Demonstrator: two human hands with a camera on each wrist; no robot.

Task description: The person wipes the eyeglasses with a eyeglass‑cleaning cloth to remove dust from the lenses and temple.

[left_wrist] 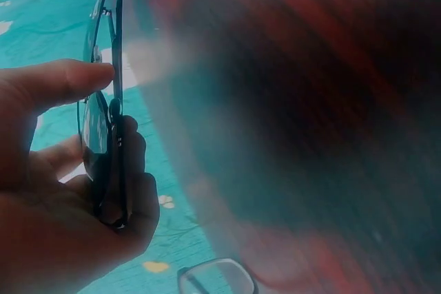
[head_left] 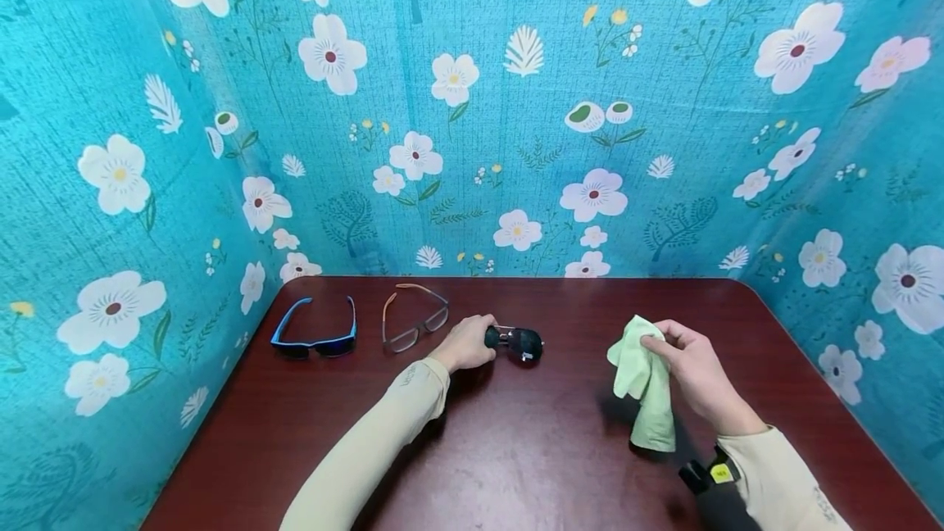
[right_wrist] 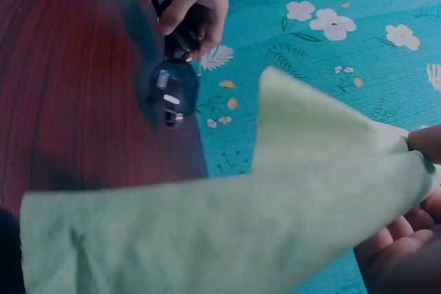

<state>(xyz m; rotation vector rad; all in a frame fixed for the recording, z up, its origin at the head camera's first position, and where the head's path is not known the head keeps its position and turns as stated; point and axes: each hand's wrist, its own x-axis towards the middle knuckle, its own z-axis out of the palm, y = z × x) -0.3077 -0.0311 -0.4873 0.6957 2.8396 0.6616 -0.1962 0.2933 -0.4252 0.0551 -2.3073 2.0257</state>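
Dark aviator sunglasses (head_left: 525,344) are gripped at one lens end by my left hand (head_left: 469,342), near the middle of the table. In the left wrist view the sunglasses (left_wrist: 100,125) appear edge-on, with the thumb on one side and curled fingers on the other. My right hand (head_left: 692,367) pinches a pale green cloth (head_left: 643,379) between thumb and fingers, and the cloth hangs down over the table. Up close, the right wrist view has the cloth (right_wrist: 172,232) spread across its lower part, with the sunglasses (right_wrist: 173,87) beyond it.
Left of my left hand lie glasses with clear lenses and orange-brown temples (head_left: 406,340). Blue-framed sunglasses (head_left: 317,348) rest farther left with temples unfolded. The dark red table (head_left: 531,449) meets a teal flowered curtain (head_left: 487,146) at the back and sides.
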